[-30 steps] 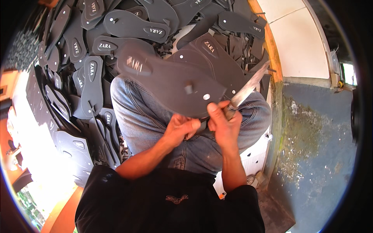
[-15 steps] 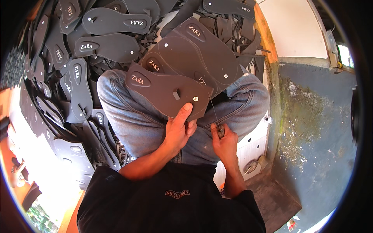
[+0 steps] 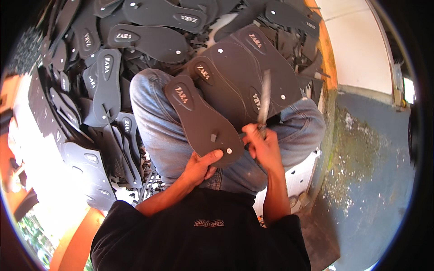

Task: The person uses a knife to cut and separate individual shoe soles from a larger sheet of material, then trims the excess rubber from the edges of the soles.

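Observation:
My left hand (image 3: 199, 171) grips the wide toe end of a dark sandal sole (image 3: 205, 124), its thumb on top near a white dot. The sole has a raised oval pad at the heel and a small dark tab standing up near the toe. My right hand (image 3: 266, 147) is closed round the handle of a knife (image 3: 266, 97), just to the right of the sole. The blade points up and away, blurred by motion, over a dark sheet (image 3: 266, 63) marked with sole outlines. This sheet lies across my lap, beyond the held sole.
Many dark cut soles (image 3: 147, 43) and scraps are heaped ahead and to my left. A bright, glare-washed sheet (image 3: 88, 171) lies at the left. My crossed legs in jeans (image 3: 156, 131) fill the middle. A stained grey floor (image 3: 370, 180) stretches to the right.
The knife has come away from the sole's toe edge and swung upright. The angular corner at the toe is gone, leaving a rounded edge. The sole has turned more upright and moved lower.

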`<state>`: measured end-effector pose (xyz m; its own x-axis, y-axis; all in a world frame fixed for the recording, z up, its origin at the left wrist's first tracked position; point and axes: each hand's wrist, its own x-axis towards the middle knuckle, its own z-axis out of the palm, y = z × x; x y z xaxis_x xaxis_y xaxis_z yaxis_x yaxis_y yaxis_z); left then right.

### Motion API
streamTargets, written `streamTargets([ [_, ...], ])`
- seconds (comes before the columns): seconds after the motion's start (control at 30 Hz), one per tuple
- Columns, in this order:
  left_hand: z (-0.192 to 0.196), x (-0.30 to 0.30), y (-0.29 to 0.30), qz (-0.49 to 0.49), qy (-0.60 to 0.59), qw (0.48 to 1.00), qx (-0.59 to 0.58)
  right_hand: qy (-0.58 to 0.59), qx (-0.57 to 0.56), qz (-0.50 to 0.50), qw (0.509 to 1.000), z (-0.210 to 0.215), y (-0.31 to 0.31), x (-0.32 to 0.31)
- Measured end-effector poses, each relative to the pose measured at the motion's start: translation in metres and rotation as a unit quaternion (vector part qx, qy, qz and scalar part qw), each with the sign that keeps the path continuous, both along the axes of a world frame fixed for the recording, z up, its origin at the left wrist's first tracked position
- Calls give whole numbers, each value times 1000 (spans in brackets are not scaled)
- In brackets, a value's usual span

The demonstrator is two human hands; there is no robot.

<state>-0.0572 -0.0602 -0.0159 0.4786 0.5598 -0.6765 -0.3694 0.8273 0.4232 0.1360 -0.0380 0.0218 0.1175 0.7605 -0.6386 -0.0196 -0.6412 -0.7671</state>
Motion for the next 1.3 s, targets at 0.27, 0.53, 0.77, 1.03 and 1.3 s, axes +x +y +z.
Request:
streamTargets([
  [0.27,7,-44,95,132,105,984,54,43,-1,120,992,8,-50,-18],
  [0.53,29,-28,103,-56,64,988,129,-248,90,130,956,-6,-54,-18],
  [0.77,35,-21,98,-113,71,980,147,-248,73,136,956,-8,-53,-16],
  [1.03,40,-11,93,-189,68,962,183,-235,188,189,935,8,22,-14],
  [1.3,18,3,95,-106,32,993,32,94,59,3,994,14,36,-1],
])
